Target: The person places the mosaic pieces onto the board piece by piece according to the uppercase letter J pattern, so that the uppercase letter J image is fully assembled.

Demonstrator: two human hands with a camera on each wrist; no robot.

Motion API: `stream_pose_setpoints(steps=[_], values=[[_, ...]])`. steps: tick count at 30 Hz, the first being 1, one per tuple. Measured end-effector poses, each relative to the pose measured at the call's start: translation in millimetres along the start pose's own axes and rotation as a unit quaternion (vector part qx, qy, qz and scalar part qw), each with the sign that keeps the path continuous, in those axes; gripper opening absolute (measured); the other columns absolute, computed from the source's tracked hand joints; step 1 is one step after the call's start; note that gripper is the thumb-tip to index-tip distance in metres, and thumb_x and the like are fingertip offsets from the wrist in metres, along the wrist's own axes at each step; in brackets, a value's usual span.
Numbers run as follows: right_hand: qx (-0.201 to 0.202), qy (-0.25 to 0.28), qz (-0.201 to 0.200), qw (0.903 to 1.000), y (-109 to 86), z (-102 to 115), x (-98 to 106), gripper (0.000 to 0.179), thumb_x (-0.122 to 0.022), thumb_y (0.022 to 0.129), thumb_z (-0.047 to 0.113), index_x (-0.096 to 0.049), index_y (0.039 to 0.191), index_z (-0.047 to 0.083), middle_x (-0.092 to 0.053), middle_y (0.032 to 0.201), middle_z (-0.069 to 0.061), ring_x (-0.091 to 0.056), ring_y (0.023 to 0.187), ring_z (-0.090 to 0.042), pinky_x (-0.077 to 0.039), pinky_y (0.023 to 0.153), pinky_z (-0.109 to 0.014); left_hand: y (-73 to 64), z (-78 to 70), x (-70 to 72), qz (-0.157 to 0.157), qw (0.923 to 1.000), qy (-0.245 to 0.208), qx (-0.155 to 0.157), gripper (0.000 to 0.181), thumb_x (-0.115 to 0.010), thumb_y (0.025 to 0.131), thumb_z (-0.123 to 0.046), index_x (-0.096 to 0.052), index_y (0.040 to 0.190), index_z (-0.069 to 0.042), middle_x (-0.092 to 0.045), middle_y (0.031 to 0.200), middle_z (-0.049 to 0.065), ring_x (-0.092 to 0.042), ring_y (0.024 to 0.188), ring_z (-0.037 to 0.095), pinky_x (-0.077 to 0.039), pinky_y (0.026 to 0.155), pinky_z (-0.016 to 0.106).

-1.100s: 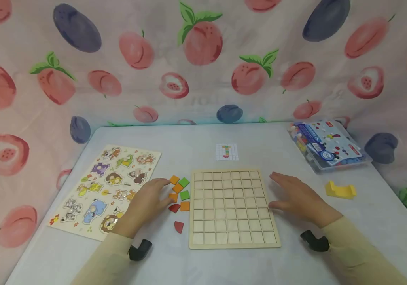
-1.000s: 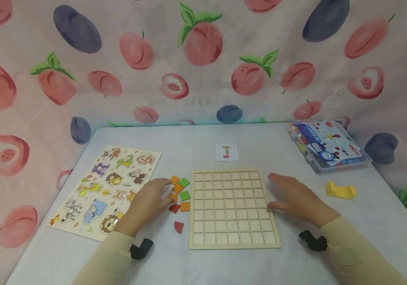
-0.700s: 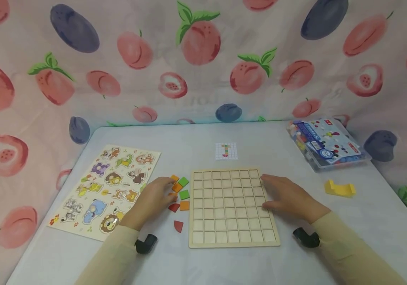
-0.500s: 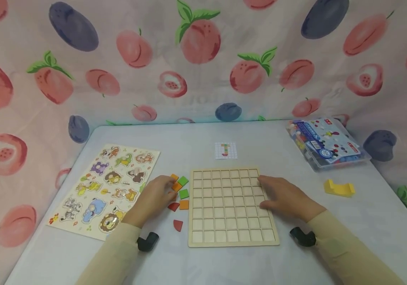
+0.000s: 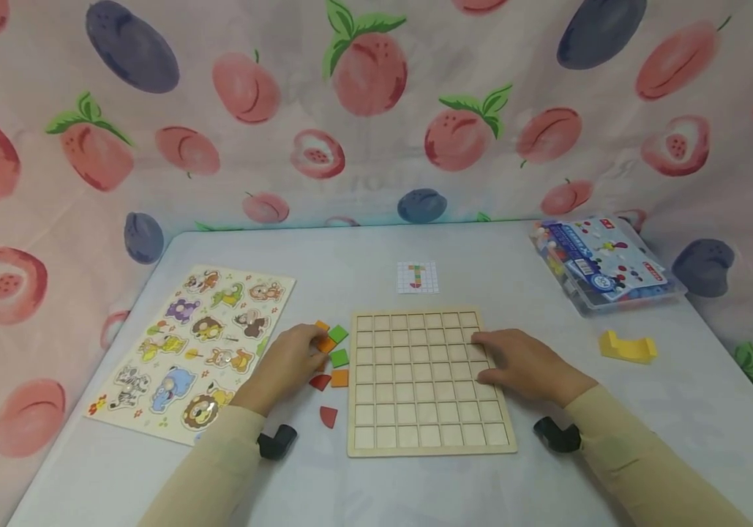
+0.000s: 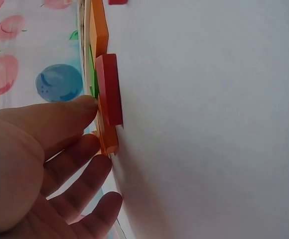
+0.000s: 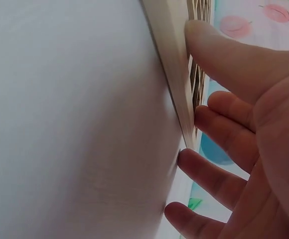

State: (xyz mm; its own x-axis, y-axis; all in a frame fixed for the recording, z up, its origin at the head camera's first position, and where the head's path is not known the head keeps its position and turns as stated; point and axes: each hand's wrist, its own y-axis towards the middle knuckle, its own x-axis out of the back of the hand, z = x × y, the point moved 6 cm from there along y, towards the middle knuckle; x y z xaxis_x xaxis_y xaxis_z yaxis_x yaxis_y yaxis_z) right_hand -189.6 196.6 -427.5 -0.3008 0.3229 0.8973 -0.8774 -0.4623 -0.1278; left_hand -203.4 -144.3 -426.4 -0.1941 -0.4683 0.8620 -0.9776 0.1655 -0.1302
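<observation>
In the head view my left hand point(image 5: 287, 362) reaches over the left side of a small group of tiles. Its thumb and fingers are spread close to an orange square tile point(image 6: 108, 137) beside a red quarter-round tile point(image 6: 110, 89); whether they touch is unclear. Two green tiles point(image 5: 339, 358), another orange tile point(image 5: 339, 378) and a second red tile point(image 5: 328, 417) lie nearby, some orange ones partly hidden by the fingers. My right hand point(image 5: 530, 366), fingers extended and holding nothing, is at the right edge of the wooden grid board point(image 5: 425, 450), its thumb against the rim.
Behind the board lies a gridded pattern card point(image 5: 417, 278). An animal puzzle board point(image 5: 172, 351) is at the left. At the right stand a clear plastic box point(image 5: 603, 263) of colourful pieces and a yellow block point(image 5: 628, 348). A fruit-print cloth point(image 5: 376, 132) hangs behind.
My left hand has shifted slightly right, covering more of the orange tiles. My right hand has moved left, from beside the board to over its right edge.
</observation>
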Motion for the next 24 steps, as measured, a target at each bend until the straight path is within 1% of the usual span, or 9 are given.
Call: stream_pose_setpoints(steps=[4, 11, 13, 18, 24], values=[[0.000, 0.003, 0.003, 1.0000, -0.5, 2.4, -0.4, 0.061, -0.077, 0.089, 0.026, -0.055, 0.139, -0.002, -0.057, 0.136, -0.023, -0.051, 0.127, -0.042, -0.039, 0.106, -0.056, 1.4, 0.0, -0.2, 0.000, 1.0000, -0.004, 0.009, 0.030, -0.075, 0.090, -0.011, -0.067, 0.117, -0.001, -0.065, 0.112, 0.010, -0.055, 0.087, 0.022, -0.051, 0.080, 0.035], [-0.013, 0.016, 0.009, 0.9997, -0.3, 2.8, -0.2, 0.059, -0.076, 0.090, 0.024, -0.055, 0.139, -0.002, -0.056, 0.136, -0.023, -0.050, 0.128, -0.043, -0.038, 0.106, -0.057, 6.1, 0.3, -1.0, -0.003, 0.9994, -0.014, 0.032, 0.031, -0.072, 0.090, -0.010, -0.066, 0.119, 0.000, -0.065, 0.111, 0.010, -0.056, 0.089, 0.023, -0.052, 0.081, 0.035], [-0.014, 0.019, 0.008, 0.9997, -0.2, 2.6, 0.2, 0.059, -0.076, 0.090, 0.023, -0.055, 0.139, -0.002, -0.057, 0.136, -0.023, -0.050, 0.128, -0.043, -0.038, 0.106, -0.057, 7.3, -0.4, -1.4, -0.003, 0.9994, -0.013, 0.032, 0.033, -0.071, 0.090, -0.009, -0.066, 0.121, 0.001, -0.065, 0.111, 0.011, -0.056, 0.090, 0.023, -0.052, 0.081, 0.035], [-0.020, 0.028, 0.011, 0.9993, 0.1, 1.1, 0.9, 0.059, -0.076, 0.090, 0.023, -0.055, 0.139, -0.002, -0.057, 0.136, -0.023, -0.049, 0.128, -0.043, -0.038, 0.106, -0.057, 8.9, -4.3, -2.3, -0.005, 0.9998, 0.005, 0.018, 0.037, -0.069, 0.088, -0.007, -0.064, 0.124, 0.001, -0.066, 0.112, 0.012, -0.055, 0.090, 0.025, -0.051, 0.083, 0.036], [-0.030, 0.034, 0.018, 0.9988, 0.7, 0.1, 0.0, 0.060, -0.076, 0.090, 0.024, -0.055, 0.140, -0.001, -0.056, 0.138, -0.022, -0.048, 0.130, -0.043, -0.037, 0.107, -0.058, 7.5, -6.0, -1.1, -0.003, 0.9997, 0.004, 0.026, 0.036, -0.069, 0.088, -0.006, -0.064, 0.123, 0.001, -0.065, 0.108, 0.010, -0.055, 0.089, 0.024, -0.050, 0.080, 0.035]])
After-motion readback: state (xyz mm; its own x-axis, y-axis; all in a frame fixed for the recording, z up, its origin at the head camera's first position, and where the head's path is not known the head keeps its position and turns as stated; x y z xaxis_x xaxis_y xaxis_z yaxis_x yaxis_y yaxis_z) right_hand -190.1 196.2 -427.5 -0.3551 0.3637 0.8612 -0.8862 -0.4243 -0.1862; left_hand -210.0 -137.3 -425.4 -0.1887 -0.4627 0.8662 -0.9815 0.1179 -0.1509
